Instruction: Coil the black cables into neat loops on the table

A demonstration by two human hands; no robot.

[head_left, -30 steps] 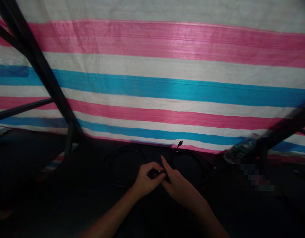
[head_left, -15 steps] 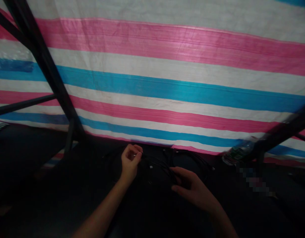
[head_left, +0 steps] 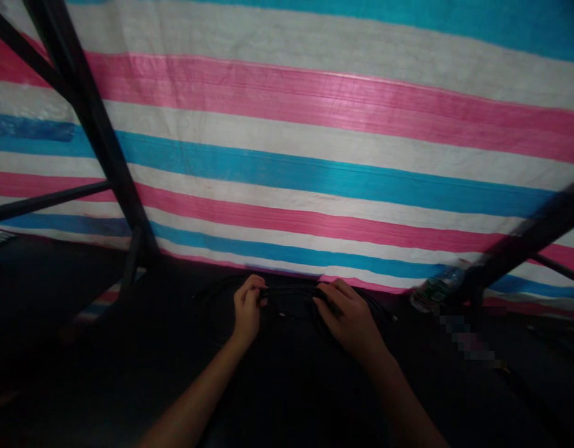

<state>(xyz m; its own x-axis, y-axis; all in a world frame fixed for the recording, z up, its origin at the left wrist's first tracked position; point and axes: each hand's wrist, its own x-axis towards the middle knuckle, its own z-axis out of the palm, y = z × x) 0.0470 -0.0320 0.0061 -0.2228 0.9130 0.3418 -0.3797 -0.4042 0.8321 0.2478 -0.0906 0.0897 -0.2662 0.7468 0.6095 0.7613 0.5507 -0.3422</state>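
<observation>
My left hand (head_left: 247, 306) is closed in a pinch on a thin black cable (head_left: 290, 291) that runs across to my right hand (head_left: 348, 315). The right hand's fingers curl over the same cable. Both hands hover over a very dark surface (head_left: 277, 386) where coiled loops of black cable lie; the loops are hard to make out in the gloom.
A pink, blue and white striped tarp (head_left: 314, 155) hangs right behind the dark surface. Black metal frame bars (head_left: 95, 130) slant on the left and another bar (head_left: 524, 242) on the right. A plastic water bottle (head_left: 433, 289) lies near the right bar.
The hands, joined at the middle a second ago, moved apart and up toward the tarp. Each now grips the cable, stretched between them. The view tilted up slightly.
</observation>
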